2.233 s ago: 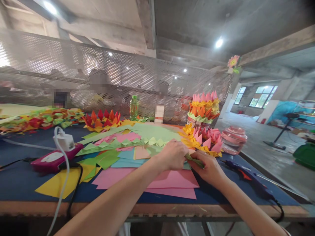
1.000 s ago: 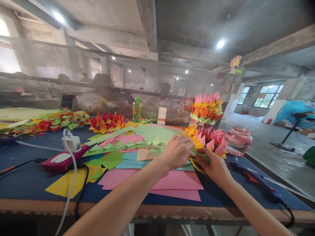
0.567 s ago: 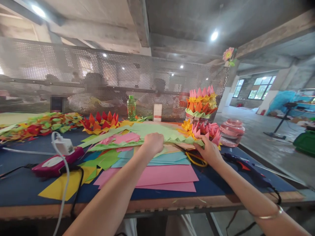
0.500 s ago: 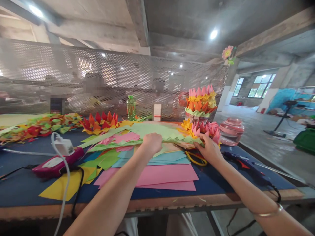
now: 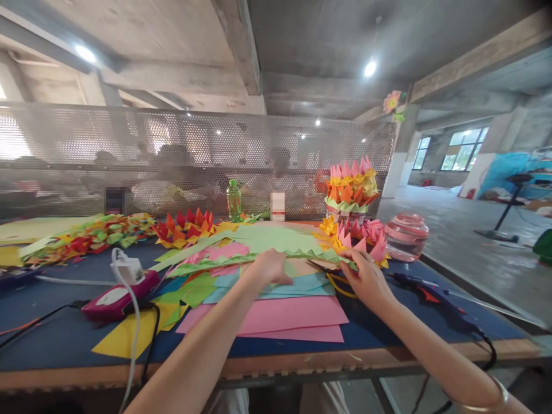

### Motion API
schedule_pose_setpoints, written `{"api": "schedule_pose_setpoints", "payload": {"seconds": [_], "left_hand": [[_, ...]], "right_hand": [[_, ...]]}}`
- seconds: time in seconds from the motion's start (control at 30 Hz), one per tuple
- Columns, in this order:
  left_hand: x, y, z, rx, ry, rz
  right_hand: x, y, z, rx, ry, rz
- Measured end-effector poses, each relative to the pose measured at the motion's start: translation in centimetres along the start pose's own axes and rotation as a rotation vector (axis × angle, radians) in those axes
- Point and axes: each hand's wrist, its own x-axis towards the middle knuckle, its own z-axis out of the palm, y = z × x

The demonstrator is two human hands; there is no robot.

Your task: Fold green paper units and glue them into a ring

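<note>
More distance now separates your left hand (image 5: 271, 268) from your right hand (image 5: 363, 275), at its three o'clock, than one second ago; so the green zigzag strip (image 5: 321, 255) seems straightened between them. Right pinches its end; left's grip, I cannot tell.

The zigzag strip (image 5: 311, 253) is green (pale) — the scissors (image 5: 332, 278) yellow-handled.

Shiny bangle (image 5: 505, 395) around bare right forearm (image 5: 431, 348); pale trousers (image 5: 324, 399).
</note>
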Motion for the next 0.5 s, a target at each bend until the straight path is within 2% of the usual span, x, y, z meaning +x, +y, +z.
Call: {"api": "schedule_pose_setpoints", "payload": {"seconds": [0.1, 0.17, 0.33, 0.5], "left_hand": [[-1.0, 0.0, 0.6, 0.035, -0.044, -0.002], [-1.4, -0.4, 1.3, 0.051, -0.015, -0.008], [-1.9, -2.0, 3.2, 0.068, 0.106, -0.017], [-4.2, -2.7, 4.0, 0.087, 0.266, 0.088]], "right_hand": [[-0.2, -1.5, -0.2, 0.041, -0.035, -0.054], [-0.3, -2.5, -0.2, 0.06, -0.069, -0.092], [0.3, -5.7, 0.1, 0.101, -0.201, -0.224], [2.6, -9.0, 1.1, 0.106, -0.344, -0.376]]}}
